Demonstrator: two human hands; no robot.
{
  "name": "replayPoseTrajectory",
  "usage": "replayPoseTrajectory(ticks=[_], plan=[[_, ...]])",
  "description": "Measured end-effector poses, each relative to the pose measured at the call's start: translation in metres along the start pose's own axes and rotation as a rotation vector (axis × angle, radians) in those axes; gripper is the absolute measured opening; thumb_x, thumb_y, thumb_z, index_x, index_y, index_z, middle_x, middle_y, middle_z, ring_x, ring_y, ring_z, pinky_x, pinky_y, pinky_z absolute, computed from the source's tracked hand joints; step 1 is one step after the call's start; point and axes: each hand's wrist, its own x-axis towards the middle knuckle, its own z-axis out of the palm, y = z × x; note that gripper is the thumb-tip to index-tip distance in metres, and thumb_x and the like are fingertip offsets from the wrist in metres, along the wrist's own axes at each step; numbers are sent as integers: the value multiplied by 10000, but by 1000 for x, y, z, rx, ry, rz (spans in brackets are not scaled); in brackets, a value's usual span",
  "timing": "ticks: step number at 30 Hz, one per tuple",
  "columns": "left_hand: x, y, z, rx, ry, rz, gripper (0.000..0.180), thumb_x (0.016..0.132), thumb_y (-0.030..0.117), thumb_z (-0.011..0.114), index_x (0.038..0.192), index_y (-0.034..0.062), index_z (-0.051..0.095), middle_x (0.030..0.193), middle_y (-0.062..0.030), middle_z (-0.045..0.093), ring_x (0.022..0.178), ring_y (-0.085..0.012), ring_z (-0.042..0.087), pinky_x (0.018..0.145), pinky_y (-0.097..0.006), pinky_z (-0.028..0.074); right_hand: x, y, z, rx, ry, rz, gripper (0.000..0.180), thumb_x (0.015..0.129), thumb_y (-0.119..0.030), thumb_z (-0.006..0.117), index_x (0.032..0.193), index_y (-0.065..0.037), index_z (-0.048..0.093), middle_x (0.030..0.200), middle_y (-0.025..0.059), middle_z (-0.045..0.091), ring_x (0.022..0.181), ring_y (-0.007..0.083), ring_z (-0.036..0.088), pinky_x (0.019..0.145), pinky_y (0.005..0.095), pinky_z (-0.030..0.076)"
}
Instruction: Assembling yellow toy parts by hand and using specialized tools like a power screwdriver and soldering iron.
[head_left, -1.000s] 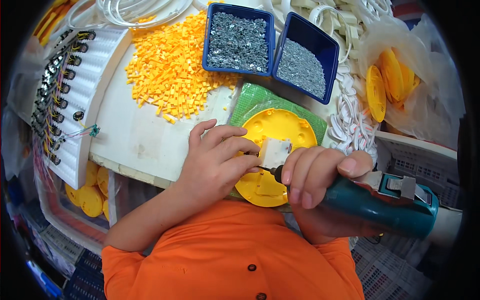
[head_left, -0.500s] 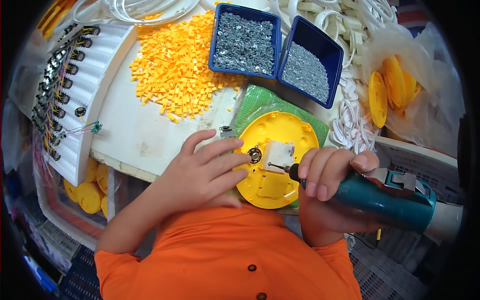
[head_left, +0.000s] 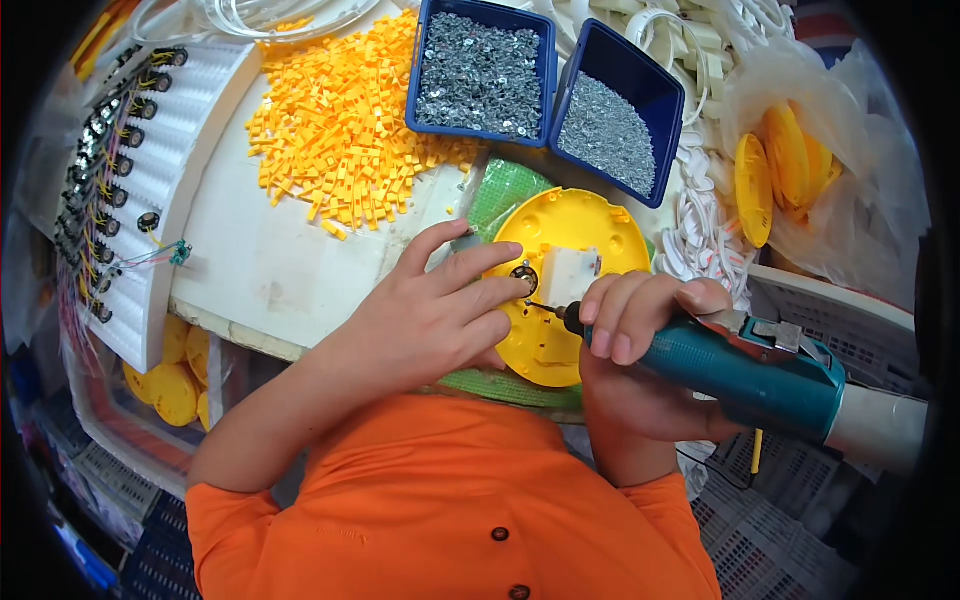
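Right hand: the right hand [head_left: 640, 335] is wrapped tight round the teal electric screwdriver [head_left: 745, 375], its bit [head_left: 545, 309] laid level and pointing left, tip at the small dark round part [head_left: 524, 277].
Left hand: the left hand [head_left: 435, 315] lies flat and spread, fingers [head_left: 490, 293] pressing down on the left side of the yellow disc [head_left: 575, 290]; it grips nothing.
Change: a second ago the left fingers covered the white block [head_left: 572, 269] and the driver's nose sat against it; now the fingers have slid left, the block and the round part lie bare, and the bit has come off the block to the round part.
Meaning: it looks as though the block's fixing is finished and the fastening has moved to the next point on the disc.
Disc: one under the hands, on a green mat [head_left: 510, 195] at the near edge of the bench [head_left: 270, 270].
Blue trays: two, side by side beyond the disc, the left [head_left: 482, 70] with coarser metal bits, the right [head_left: 620, 115] with finer ones.
Orange pieces: one loose heap [head_left: 340, 130], too many to count.
More yellow discs: several in a clear bag [head_left: 800, 170] to the right; a few below the bench edge at left [head_left: 175, 375].
White ribbed rack: one [head_left: 150, 200], at left, with a row of small dark parts along it.
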Motion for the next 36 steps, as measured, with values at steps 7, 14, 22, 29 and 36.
replayPoseTrajectory(ticks=[7,14,22,29,36], plan=[[0,2,-1,1,-1,-13,351,731,405,776,770,130,562,1241,-2,677,1341,-247,540,1165,-559,286,0,2,0,-3,-42,-2,898,883,-805,439,1433,-98,514,786,69,602,699,208,552,756,390,448],[0,0,0,4,8,-9,359,723,416,770,780,127,565,1231,0,676,1334,-247,541,1167,-566,281,2,4,3,31,-33,21,880,890,-793,440,1418,-93,521,807,76,607,710,213,555,778,395,443],[2,-2,0,-14,11,2,303,696,341,777,866,133,637,1183,6,660,1331,-206,532,1177,-562,276,4,2,16,-71,-18,35,294,1036,-285,538,1208,-58,612,780,151,646,709,263,610,783,432,494],[1,-1,-4,45,-46,20,316,704,370,769,873,139,635,1192,5,657,1352,-197,524,1196,-563,244,2,2,19,64,-21,162,237,1009,-146,590,1204,-17,629,884,147,658,784,257,624,792,375,506],[-2,-4,-37,-64,177,-323,463,774,381,824,1073,61,675,1160,-115,636,1118,-329,575,973,-464,437,19,-28,2,-89,110,-25,1104,856,-858,464,1515,22,366,851,77,651,768,223,613,807,400,492]])
